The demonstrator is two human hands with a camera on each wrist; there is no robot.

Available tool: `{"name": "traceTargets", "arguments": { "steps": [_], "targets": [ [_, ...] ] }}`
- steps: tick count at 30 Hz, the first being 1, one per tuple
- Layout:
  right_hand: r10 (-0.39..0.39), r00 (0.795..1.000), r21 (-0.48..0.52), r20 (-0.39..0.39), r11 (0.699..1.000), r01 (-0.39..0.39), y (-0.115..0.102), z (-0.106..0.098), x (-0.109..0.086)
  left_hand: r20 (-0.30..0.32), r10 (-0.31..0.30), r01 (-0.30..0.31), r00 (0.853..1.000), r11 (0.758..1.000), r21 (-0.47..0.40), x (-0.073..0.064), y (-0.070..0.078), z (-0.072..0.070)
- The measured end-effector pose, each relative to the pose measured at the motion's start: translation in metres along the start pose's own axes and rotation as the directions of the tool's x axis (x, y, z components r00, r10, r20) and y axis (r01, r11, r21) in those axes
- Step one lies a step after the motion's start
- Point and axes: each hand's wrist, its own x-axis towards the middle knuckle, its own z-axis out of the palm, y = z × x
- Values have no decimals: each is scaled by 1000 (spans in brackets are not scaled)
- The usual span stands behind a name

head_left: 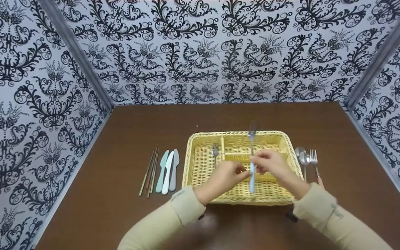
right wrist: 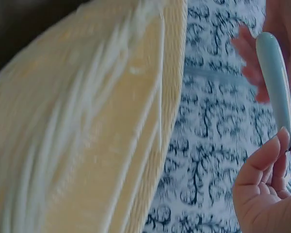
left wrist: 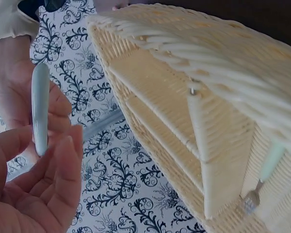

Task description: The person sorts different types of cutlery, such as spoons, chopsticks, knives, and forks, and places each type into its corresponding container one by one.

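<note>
A fork with a pale blue handle [head_left: 252,184] is held above the basket in the head view, its blurred tines pointing away. My right hand [head_left: 273,165] pinches it near the neck, as the right wrist view also shows at the lower end of the handle [right wrist: 274,73]. My left hand [head_left: 226,177] is close beside the handle, thumb at its edge; in the left wrist view the left hand [left wrist: 39,194] has its fingers bent loosely around it with a gap. Beneath is a yellow wicker basket [head_left: 187,166] with dividers. Another fork [head_left: 215,151] lies in its left compartment.
Left of the basket lie several chopsticks [head_left: 150,173] and three knives [head_left: 168,170] in green, white and grey. On the right are two spoons [head_left: 305,159] and a fork [head_left: 314,158]. Patterned walls [head_left: 186,52] enclose the brown table [head_left: 144,121].
</note>
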Motion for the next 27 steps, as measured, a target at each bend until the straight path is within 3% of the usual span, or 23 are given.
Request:
{"name": "traceTargets", "arguments": {
  "steps": [7,13,22,27],
  "targets": [
    [4,1000,13,-22,1000,-4,3,22,2,10,-78,79,997,993,-88,1,-7,4],
    [4,1000,9,-13,1000,-4,3,28,3,57,-168,176,984,963,-204,-1,-10,2],
    [11,1000,35,4,999,-12,2,29,4,42,-192,196,981,961,-195,2,-10,1],
    [6,1000,43,-1,999,-6,-1,29,4,53,-211,218,976,944,-249,5,-12,2]
  ]
}}
